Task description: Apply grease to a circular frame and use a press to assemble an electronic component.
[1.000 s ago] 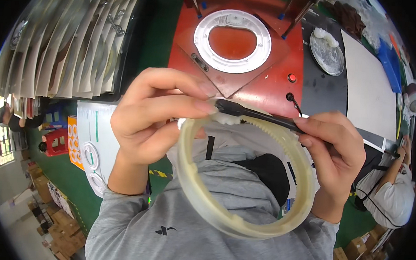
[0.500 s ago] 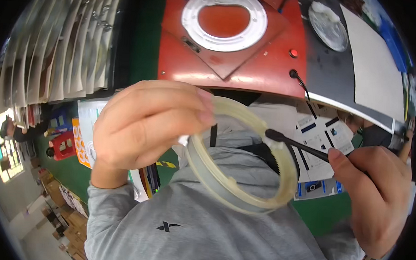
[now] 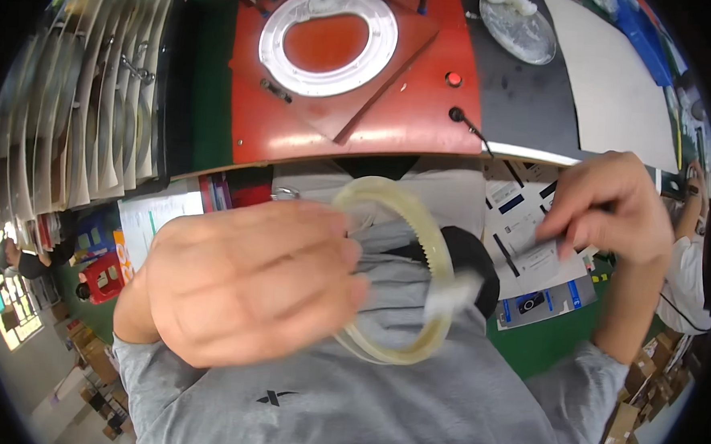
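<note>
My left hand fills the middle of the view and grips a pale, translucent ring with fine teeth along its inner edge; the ring is turned nearly edge-on. A blurred white scrap hangs at the ring's right side. My right hand is off to the right, apart from the ring, its fingers pinched together. Only a dark sliver of a thin black tool shows between them.
Ahead lies a red fixture plate carrying a white ring, with a red button. A rack of grey panels stands at left. A round dish, a white sheet and printed papers lie right. Another person is at the right edge.
My left hand has tipped the ring toward edge-on and come closer to the camera. My right hand has pulled up and away to the right.
</note>
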The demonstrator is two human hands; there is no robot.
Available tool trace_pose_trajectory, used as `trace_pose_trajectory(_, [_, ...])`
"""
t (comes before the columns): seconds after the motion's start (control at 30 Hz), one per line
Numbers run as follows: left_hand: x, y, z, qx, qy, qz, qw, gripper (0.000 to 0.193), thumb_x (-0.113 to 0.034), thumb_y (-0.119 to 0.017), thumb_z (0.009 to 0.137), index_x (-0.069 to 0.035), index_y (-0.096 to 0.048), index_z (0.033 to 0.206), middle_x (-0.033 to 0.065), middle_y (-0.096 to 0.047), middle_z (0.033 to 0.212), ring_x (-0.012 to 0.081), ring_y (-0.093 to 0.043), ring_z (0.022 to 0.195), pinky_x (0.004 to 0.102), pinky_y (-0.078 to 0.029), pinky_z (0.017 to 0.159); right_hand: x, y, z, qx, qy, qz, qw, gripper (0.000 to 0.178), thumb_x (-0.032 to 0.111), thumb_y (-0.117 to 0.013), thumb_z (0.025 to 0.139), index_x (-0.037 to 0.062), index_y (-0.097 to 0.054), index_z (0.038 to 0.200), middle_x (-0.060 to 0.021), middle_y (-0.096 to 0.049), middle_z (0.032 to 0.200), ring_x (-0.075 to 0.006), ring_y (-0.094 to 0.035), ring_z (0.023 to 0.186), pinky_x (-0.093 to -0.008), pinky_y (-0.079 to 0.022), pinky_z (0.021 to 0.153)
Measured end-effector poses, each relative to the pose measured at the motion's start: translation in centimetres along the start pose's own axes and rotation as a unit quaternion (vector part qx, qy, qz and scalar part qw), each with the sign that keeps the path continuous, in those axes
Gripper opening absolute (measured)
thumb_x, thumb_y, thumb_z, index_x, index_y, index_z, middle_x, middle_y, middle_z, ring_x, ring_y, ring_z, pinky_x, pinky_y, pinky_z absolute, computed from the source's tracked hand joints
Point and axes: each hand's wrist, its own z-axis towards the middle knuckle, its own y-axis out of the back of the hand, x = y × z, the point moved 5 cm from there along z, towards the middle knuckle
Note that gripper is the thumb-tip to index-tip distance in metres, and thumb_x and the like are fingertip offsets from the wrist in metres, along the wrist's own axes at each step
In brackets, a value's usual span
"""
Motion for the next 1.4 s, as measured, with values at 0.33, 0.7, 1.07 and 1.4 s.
trace_pose_trajectory(0.33, [2.5,0.4,-4.2,-0.076,0.228,-0.037,0.97,0.031,0.005,-0.074,0.079,0.003,-0.073,0.11,0.0188,-0.073,0.109,0.0328,-0.074,0.1,0.0384,-0.06,0.083,-11.5,6.9,-1.6,-0.597,0.008,-0.313,0.738,0.021,0.011,-0.072,0.099,0.0012,-0.072,0.118,-0.0103,-0.074,0.098,-0.0182,-0.068,0.085,-0.0308,-0.053,0.075])
trace_pose_trajectory(0.7, [5.2,-0.3,-8.2,-0.165,0.425,-0.166,0.874,0.031,0.003,-0.071,0.092,0.009,-0.069,0.123,0.0131,-0.066,0.109,0.0209,-0.067,0.102,0.0299,-0.053,0.087,-6.3,2.8,0.5,-0.599,0.113,-0.44,0.659,0.016,0.003,-0.071,0.094,-0.002,-0.07,0.109,-0.0154,-0.069,0.101,-0.0315,-0.065,0.094,-0.0403,-0.053,0.084])
trace_pose_trajectory(1.07, [9.8,-5.5,-5.0,-0.388,0.475,-0.304,0.728,0.024,-0.004,-0.075,0.097,0.0,-0.057,0.112,0.0056,-0.067,0.093,0.0076,-0.066,0.082,0.0211,-0.053,0.069,2.0,-10.7,13.0,-0.337,0.235,-0.422,0.809,0.037,0.018,-0.085,0.077,0.0051,-0.069,0.107,-0.0088,-0.062,0.106,-0.03,-0.058,0.1,-0.0431,-0.045,0.082])
trace_pose_trajectory(1.4, [12.7,-5.3,-5.6,-0.412,0.486,-0.144,0.757,0.028,-0.016,-0.077,0.097,0.002,-0.055,0.1,0.0104,-0.066,0.077,0.0136,-0.065,0.065,0.0287,-0.051,0.059,2.1,-8.9,17.1,-0.307,0.208,-0.474,0.799,0.023,0.011,-0.083,0.077,0.006,-0.071,0.095,-0.0093,-0.061,0.097,-0.0335,-0.056,0.096,-0.0456,-0.045,0.081])
